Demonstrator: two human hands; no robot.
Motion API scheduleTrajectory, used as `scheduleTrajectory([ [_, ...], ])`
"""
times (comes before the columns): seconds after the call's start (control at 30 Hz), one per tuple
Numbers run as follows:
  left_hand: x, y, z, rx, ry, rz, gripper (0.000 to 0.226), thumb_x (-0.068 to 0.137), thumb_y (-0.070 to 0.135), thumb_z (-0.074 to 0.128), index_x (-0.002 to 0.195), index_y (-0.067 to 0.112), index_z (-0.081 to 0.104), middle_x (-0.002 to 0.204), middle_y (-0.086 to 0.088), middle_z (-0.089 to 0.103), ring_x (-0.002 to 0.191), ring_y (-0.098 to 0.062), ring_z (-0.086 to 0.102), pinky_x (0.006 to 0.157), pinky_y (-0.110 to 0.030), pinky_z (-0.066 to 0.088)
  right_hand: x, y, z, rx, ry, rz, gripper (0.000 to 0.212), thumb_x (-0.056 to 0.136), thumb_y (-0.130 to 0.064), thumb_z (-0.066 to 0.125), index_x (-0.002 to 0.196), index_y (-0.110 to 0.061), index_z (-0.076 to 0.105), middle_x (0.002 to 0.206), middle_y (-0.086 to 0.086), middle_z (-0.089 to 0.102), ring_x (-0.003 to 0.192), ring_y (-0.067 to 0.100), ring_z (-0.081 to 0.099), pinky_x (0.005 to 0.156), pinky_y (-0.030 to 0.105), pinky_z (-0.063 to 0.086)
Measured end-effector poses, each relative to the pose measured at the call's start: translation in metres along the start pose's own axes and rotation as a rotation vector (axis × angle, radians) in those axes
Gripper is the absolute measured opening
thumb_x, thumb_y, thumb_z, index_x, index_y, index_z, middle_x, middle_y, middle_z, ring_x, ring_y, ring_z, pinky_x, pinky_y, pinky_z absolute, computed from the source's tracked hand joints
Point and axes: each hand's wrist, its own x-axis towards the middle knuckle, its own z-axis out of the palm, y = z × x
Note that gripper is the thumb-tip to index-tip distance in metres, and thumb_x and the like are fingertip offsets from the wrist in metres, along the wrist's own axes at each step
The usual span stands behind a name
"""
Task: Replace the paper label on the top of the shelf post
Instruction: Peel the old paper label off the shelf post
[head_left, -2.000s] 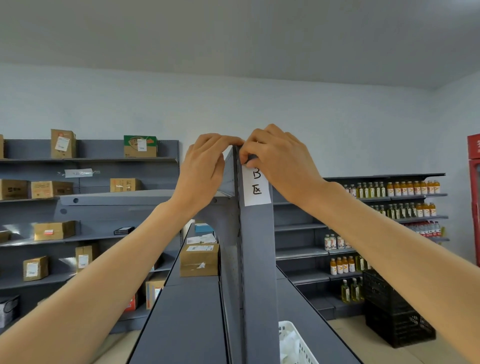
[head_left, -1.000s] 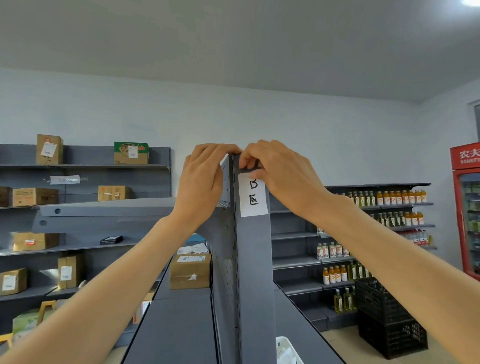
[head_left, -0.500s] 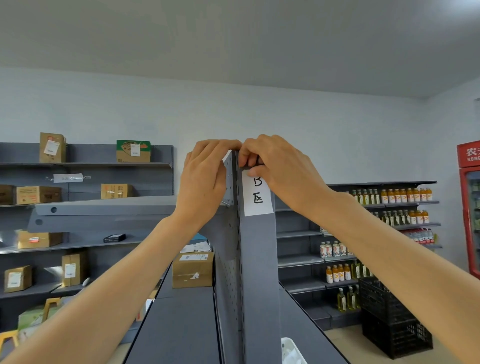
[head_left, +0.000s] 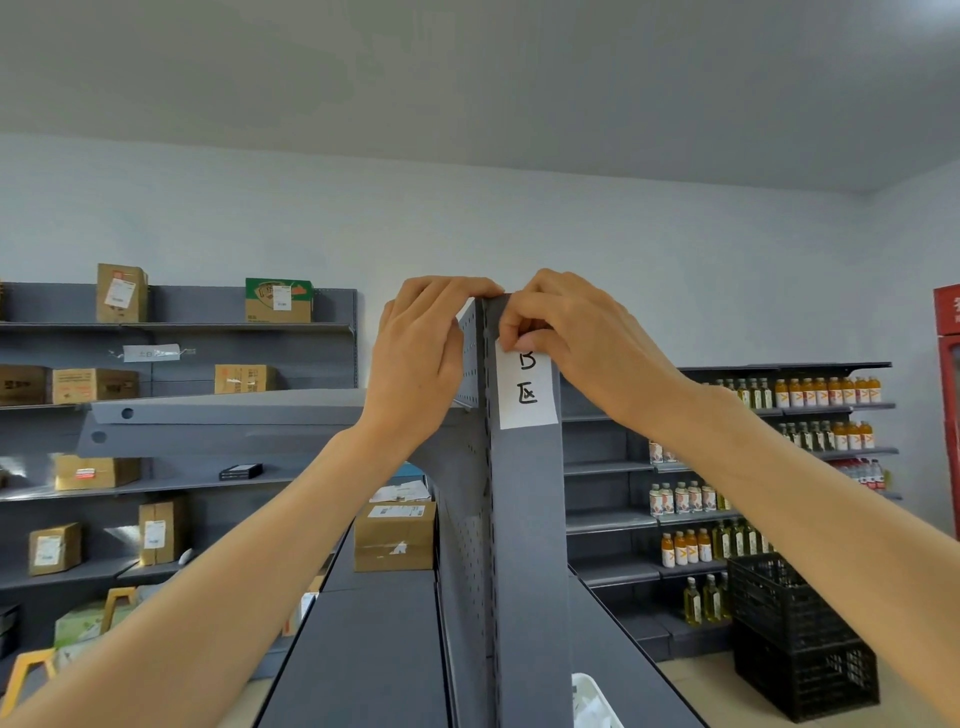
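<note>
A tall grey shelf post (head_left: 527, 545) rises up the middle of the view. Near its top hangs a white paper label (head_left: 527, 395) with black handwriting. My right hand (head_left: 582, 343) pinches the label's upper edge between thumb and fingers, hiding its top. My left hand (head_left: 421, 364) wraps over the left side of the post's top, fingertips on the upper edge next to the perforated back panel (head_left: 467, 493). The fingertips of both hands nearly meet at the post's top.
Grey shelves (head_left: 171, 483) with cardboard boxes line the left wall. A cardboard box (head_left: 395, 538) sits on the shelf beside the post. Shelves of bottles (head_left: 815, 395) stand on the right, with stacked black crates (head_left: 800, 634) on the floor and a red fridge (head_left: 948, 405) at the edge.
The label sits a little lower on the post and my right hand's fingers have shifted down onto its top edge. My left hand stays on the post's top.
</note>
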Motion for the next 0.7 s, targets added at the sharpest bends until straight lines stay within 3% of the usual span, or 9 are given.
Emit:
scheduleTrajectory([
  [0.17, -0.0006, -0.0004, 0.0013, 0.002, 0.017, 0.003, 0.046, 0.084, -0.007, 0.039, 0.118, 0.014, 0.062, 0.115, 0.0, 0.066, 0.114, -0.021, 0.052, 0.095, -0.043, 0.045, -0.0004, -0.0004, -0.0013, -0.004, 0.019, 0.006, 0.02, 0.096, -0.006, 0.056, 0.103, -0.024, 0.061, 0.097, -0.004, 0.06, 0.094, 0.011, 0.051, 0.078, 0.036, 0.051],
  [0.43, -0.0017, 0.0006, 0.0015, 0.005, 0.018, -0.002, 0.043, 0.087, -0.003, 0.037, 0.119, 0.012, 0.062, 0.116, -0.003, 0.066, 0.114, -0.023, 0.052, 0.097, -0.041, 0.045, 0.0022, -0.0009, 0.0029, -0.116, 0.06, -0.044, 0.016, 0.1, -0.011, 0.054, 0.1, -0.025, 0.063, 0.097, -0.003, 0.06, 0.09, 0.015, 0.054, 0.07, 0.039, 0.054],
  [0.57, -0.0011, 0.0014, 0.0008, 0.005, 0.014, -0.004, 0.045, 0.087, 0.007, 0.031, 0.119, 0.012, 0.062, 0.116, -0.003, 0.066, 0.114, -0.023, 0.052, 0.097, -0.041, 0.045, 0.0063, 0.0002, 0.0007, -0.125, 0.048, -0.032, 0.018, 0.102, -0.014, 0.051, 0.099, -0.025, 0.064, 0.1, -0.004, 0.06, 0.092, 0.012, 0.053, 0.072, 0.037, 0.053],
  [0.7, -0.0014, 0.0009, 0.0019, 0.0, 0.016, -0.01, 0.043, 0.087, 0.001, 0.035, 0.119, 0.012, 0.062, 0.116, -0.003, 0.066, 0.114, -0.023, 0.052, 0.097, -0.041, 0.045, 0.0057, -0.001, -0.002, -0.09, 0.029, -0.034, 0.012, 0.098, -0.016, 0.057, 0.098, -0.025, 0.064, 0.101, -0.006, 0.059, 0.094, 0.012, 0.052, 0.074, 0.037, 0.053],
])
